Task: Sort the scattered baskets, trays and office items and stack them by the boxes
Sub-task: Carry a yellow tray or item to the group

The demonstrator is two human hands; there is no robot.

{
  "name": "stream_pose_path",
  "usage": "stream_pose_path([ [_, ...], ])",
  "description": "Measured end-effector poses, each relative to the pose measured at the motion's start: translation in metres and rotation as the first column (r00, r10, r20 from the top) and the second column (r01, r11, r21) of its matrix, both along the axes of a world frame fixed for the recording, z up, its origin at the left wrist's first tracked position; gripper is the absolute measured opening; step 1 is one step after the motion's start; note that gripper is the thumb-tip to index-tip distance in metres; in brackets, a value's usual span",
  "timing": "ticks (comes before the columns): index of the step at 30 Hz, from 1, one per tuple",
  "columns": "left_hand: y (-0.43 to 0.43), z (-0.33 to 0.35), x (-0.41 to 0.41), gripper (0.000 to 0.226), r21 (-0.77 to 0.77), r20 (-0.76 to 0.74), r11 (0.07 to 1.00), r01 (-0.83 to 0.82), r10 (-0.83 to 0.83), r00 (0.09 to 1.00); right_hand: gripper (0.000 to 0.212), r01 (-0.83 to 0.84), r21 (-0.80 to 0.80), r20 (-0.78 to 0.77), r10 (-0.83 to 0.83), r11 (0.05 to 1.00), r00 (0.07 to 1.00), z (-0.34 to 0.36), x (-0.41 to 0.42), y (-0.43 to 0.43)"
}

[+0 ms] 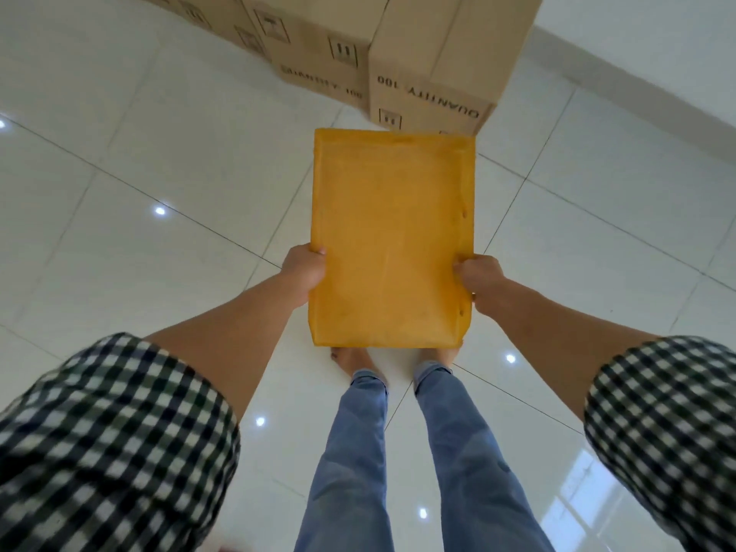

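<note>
**While carried, yellow tray (392, 237) hangs level before the boxes (434, 61)**

Judged stiff, light, smooth plastic, it could slip if held loosely. Its long rims are clasped near the close end, one by the left hand (304, 272), one by the right hand (478, 278), above the floor (159, 153).

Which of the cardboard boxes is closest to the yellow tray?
The rightmost cardboard box: the far edge of the yellow tray overlaps its bottom in view. The other boxes stand farther left.
</note>
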State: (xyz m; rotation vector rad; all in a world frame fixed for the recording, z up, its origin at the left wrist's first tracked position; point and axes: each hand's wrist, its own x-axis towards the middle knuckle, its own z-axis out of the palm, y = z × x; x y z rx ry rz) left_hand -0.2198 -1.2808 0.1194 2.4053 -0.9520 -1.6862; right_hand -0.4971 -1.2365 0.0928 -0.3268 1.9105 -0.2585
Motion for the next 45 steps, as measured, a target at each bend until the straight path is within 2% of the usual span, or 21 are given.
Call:
stream_pose_path([
  [5, -0.013, -0.099, -0.001, 0.053, 0.087, 0.016, 0.996, 0.024, -0.025, 1.0, 0.05, 0.059, 0.068, 0.083, -0.065, 0.996, 0.994, -0.09, -0.009, -0.014],
  [10, -0.015, -0.182, -0.01, 0.053, 0.112, 0.031, 0.994, 0.016, -0.02, 0.999, 0.052, 0.023, 0.093, 0.091, -0.031, 0.995, 0.995, -0.169, -0.018, -0.025],
  [18, -0.023, -0.264, -0.018, 0.052, 0.095, 0.043, 0.995, 0.043, -0.047, 0.998, 0.053, -0.059, 0.099, 0.043, 0.055, 0.993, 0.998, -0.246, -0.025, -0.035],
  [30, -0.031, -0.296, -0.023, 0.05, 0.076, 0.072, 0.993, 0.089, -0.095, 0.993, 0.051, -0.106, 0.069, 0.01, 0.105, 0.992, 0.994, -0.276, -0.031, -0.048],
  [35, -0.033, -0.288, -0.026, 0.048, 0.071, -0.005, 0.986, 0.152, -0.152, 0.988, 0.046, -0.172, 0.049, -0.021, 0.173, 0.984, 0.985, -0.269, -0.034, -0.054],
  [40, -0.025, -0.259, -0.03, 0.048, 0.059, -0.05, 0.986, 0.153, -0.15, 0.987, 0.058, -0.193, 0.038, 0.032, 0.192, 0.981, 0.981, -0.236, -0.029, -0.051],
  [45, -0.019, -0.197, -0.038, 0.045, 0.004, -0.063, 0.991, 0.133, -0.133, 0.989, 0.066, -0.262, 0.012, 0.001, 0.262, 0.965, 0.965, -0.17, -0.019, -0.046],
])
